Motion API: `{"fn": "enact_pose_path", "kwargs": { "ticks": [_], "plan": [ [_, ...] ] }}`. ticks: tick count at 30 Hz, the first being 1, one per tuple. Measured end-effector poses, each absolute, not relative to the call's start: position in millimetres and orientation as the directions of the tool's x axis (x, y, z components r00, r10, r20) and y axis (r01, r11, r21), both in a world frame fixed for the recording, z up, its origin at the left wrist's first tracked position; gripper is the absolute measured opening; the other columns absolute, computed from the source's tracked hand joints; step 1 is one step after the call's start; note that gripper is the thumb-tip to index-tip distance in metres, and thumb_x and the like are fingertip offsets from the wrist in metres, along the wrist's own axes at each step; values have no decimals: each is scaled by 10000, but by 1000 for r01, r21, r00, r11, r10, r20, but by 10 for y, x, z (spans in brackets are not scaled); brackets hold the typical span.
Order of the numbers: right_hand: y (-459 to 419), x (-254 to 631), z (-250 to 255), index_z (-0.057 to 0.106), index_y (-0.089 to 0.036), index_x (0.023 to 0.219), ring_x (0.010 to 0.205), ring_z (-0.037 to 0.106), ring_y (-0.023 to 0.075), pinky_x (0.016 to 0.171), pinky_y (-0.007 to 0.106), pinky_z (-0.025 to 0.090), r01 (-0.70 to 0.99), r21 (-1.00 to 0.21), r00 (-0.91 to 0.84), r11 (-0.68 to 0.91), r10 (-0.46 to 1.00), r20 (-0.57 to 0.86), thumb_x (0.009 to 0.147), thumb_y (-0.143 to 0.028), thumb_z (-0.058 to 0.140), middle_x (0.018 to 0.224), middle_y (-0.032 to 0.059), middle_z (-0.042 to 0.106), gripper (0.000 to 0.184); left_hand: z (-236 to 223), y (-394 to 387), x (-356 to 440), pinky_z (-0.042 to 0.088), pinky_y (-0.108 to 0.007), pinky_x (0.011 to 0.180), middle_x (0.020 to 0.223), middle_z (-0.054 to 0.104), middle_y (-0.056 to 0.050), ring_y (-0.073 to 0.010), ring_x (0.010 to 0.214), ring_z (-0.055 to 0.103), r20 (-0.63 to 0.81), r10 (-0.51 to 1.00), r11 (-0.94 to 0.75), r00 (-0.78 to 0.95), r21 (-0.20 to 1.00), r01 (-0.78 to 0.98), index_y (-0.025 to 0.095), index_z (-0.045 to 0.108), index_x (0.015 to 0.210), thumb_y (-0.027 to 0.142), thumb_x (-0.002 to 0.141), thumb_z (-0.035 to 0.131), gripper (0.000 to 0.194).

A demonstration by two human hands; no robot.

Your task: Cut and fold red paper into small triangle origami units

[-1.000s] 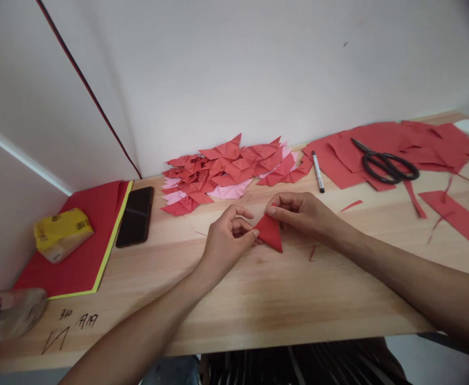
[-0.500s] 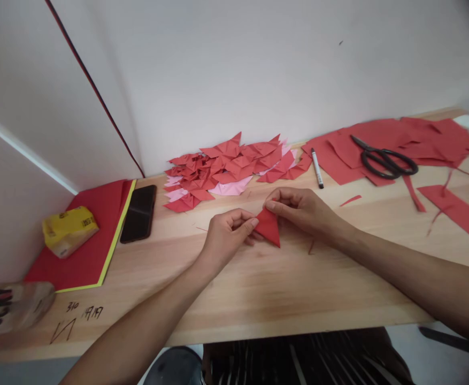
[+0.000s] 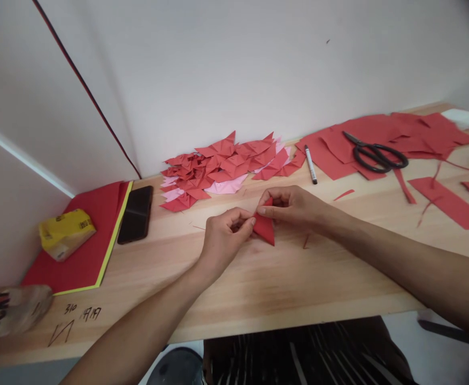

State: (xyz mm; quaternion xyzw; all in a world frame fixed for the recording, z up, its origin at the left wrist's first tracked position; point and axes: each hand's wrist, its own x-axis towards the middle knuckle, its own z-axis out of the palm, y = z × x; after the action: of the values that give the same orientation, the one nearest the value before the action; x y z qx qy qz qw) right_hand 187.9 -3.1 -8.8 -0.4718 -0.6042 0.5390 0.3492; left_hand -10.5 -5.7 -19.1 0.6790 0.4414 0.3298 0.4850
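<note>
A small piece of folded red paper is held between both hands just above the wooden table. My left hand pinches its left edge between thumb and fingers. My right hand pinches the upper corner, and its fingers hide part of the paper. One point of the paper hangs down toward me. Beyond the hands, against the wall, lies a pile of folded red and pink paper pieces.
A marker, black scissors and red sheets lie at the back right, with cut strips nearer. On the left are a phone, red paper sheets under a yellow packet, and a clear "LUCKY" bottle.
My right thumb has shifted lower over the paper, and a red tip now shows above it. Both hands keep their pinch. The whole view has shifted slightly.
</note>
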Motion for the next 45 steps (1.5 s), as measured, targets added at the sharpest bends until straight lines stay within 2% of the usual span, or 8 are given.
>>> {"fn": "enact_pose_path", "kwargs": {
  "ticks": [7,11,16,19,22,31,42,45],
  "plan": [
    [-69,1872,10,602,-191,780,581,515,114,573,265,418,190,-981,-305,-36,948,-94,785,-463,670,693,-3,600,280,-124,-61,-91,442,-203,600,725,678,-4,-102,630,582,123,910,-273,396,896,350,162,671,785,234,828,594,114],
    [-77,1881,11,599,-190,749,567,487,111,561,264,388,245,-969,-298,20,953,-56,839,-473,595,643,-16,547,297,-153,-36,-85,453,-209,602,743,677,-10,-109,641,595,76,904,-225,421,921,318,162,669,813,249,826,593,116],
    [-51,1903,-46,604,-193,733,530,450,107,517,255,331,287,-958,-298,21,952,-68,821,-448,607,580,-31,512,269,-159,7,-74,460,-205,588,734,660,-5,-106,629,600,43,923,-119,382,977,178,154,642,820,283,797,631,132],
    [-31,1918,-64,625,-199,755,578,466,118,540,256,365,268,-963,-333,31,941,-62,811,-448,607,660,-14,547,256,-133,13,-76,446,-201,618,724,650,6,-99,643,594,80,914,-140,398,982,123,158,620,897,270,790,644,157],
    [-9,1939,-64,677,-199,814,632,472,130,581,260,373,343,-934,-399,102,916,-46,821,-469,587,713,2,574,285,-121,3,-87,414,-193,608,692,633,27,-91,621,571,84,884,-147,460,984,103,176,568,1003,257,807,631,222],
    [35,1983,-27,641,-183,760,597,417,114,576,255,302,493,-841,-481,223,875,-50,819,-451,550,646,-28,511,288,-145,-7,-85,389,-189,576,689,617,37,-98,607,570,91,867,-169,491,979,117,205,484,1068,260,797,628,311],
    [-39,1857,-108,589,-176,707,585,391,117,559,262,303,517,-817,-297,257,949,110,831,-389,515,613,-25,453,257,-203,111,-95,420,-194,624,691,621,33,-90,615,563,88,892,-140,444,986,87,180,480,1067,235,769,647,346],
    [-22,1855,-141,576,-181,715,586,391,116,554,264,296,486,-827,-337,282,934,120,846,-396,513,633,-21,468,260,-214,114,-98,405,-191,616,662,599,44,-82,598,538,117,886,-176,449,980,93,174,486,1045,214,775,631,309]
  ]
}}
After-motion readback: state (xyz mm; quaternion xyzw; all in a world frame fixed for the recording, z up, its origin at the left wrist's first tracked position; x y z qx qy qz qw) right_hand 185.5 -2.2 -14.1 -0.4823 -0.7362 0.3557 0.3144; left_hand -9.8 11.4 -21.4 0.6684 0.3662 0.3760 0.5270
